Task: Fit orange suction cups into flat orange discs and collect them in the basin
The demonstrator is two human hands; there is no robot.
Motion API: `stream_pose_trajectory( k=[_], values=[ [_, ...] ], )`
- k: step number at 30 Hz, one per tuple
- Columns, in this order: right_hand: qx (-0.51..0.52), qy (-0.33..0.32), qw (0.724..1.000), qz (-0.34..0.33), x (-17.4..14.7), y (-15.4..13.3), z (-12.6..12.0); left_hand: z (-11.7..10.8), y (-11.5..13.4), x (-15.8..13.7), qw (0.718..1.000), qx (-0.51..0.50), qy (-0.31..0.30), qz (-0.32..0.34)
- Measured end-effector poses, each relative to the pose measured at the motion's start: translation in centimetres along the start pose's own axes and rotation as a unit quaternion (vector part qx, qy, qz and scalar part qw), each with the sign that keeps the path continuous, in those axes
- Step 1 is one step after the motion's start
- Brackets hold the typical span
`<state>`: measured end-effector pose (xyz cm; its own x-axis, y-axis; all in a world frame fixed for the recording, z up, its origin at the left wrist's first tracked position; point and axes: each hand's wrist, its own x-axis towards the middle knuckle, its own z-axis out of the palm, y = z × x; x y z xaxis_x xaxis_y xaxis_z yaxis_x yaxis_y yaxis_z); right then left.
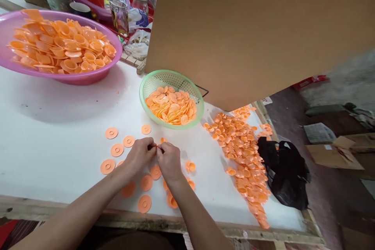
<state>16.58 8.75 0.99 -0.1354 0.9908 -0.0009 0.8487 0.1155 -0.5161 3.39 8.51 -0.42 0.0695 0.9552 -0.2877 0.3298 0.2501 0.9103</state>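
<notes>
My left hand [142, 152] and my right hand [170, 159] meet over the white table, fingertips pinched together. A sliver of orange plastic shows between them; the fingers hide the rest of the piece. Small orange toy saucers [108, 166], each with a raised ring in the centre, lie singly to the left of and below my hands. Just beyond my fingers is a small orange toy cup [163, 140], partly covered. Another toy cup [190, 166] lies to the right of my right hand, and several more orange pieces are partly hidden by my right forearm.
A green colander [142, 103] of orange saucers stands beyond my hands. A heap of small orange cups [246, 156] spreads along the right, beside a black bag [285, 175]. At the left is a pink basin [88, 78] of orange cups. A large cardboard sheet [249, 35] rises behind.
</notes>
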Motion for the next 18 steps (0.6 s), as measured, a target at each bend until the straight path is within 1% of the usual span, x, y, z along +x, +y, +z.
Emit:
stream_pose_trajectory(
  k=[3,8,11,14,18],
  values=[
    [-0.015,-0.007,1.0,-0.005,0.2,0.0,0.1,-0.2,-0.2,0.1,1.0,0.009,0.003,0.005],
    [0.002,0.019,1.0,0.008,-0.2,-0.2,0.5,-0.2,-0.4,0.3,1.0,0.018,-0.006,0.006],
    [0.009,-0.008,1.0,-0.005,-0.3,-0.3,-0.1,-0.1,-0.2,0.2,1.0,0.02,0.003,0.012],
    [0.071,-0.04,0.997,-0.014,-0.2,0.0,-1.0,-0.1,-0.2,0.0,1.0,0.0,0.004,0.007],
    [0.154,-0.042,0.987,0.033,-0.4,0.7,-1.6,-0.7,-0.6,-0.4,0.998,-0.05,-0.029,-0.019]
  ],
)
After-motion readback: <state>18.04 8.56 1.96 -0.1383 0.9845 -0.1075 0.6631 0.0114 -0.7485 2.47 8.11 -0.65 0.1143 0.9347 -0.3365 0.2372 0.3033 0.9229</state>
